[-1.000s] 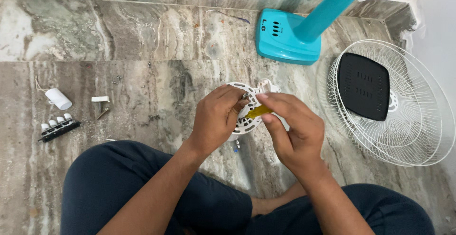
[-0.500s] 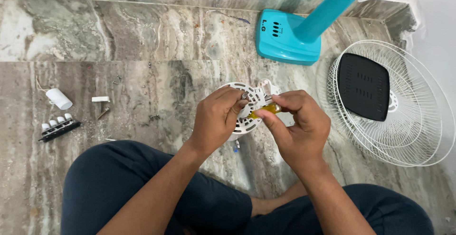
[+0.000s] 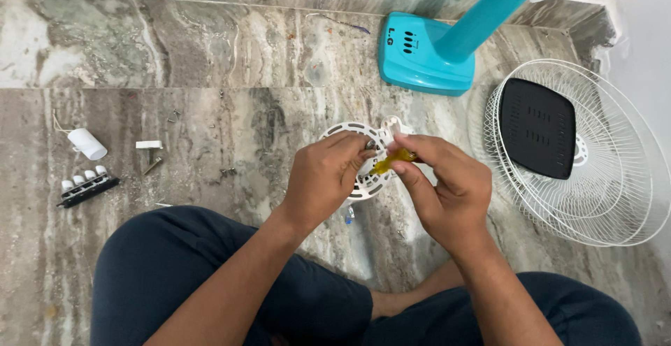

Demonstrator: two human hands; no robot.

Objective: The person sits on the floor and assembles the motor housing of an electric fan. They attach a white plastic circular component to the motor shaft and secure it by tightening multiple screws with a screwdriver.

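Two hands work a small yellow-handled screwdriver on a white round fan housing over the marble floor.

Largest first: the white wire fan guard and teal fan base lie beyond the right hand; between both hands sits the white round fan housing. The left hand curls closed around its rim, steadying it. The right hand pinches the yellow-handled screwdriver, tip into the housing; this looks like a screw being turned, needing steady twisting pressure.

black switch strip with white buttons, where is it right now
The black switch strip with white buttons lies on the marble floor at far left of the head view, just below the small white cylinder.
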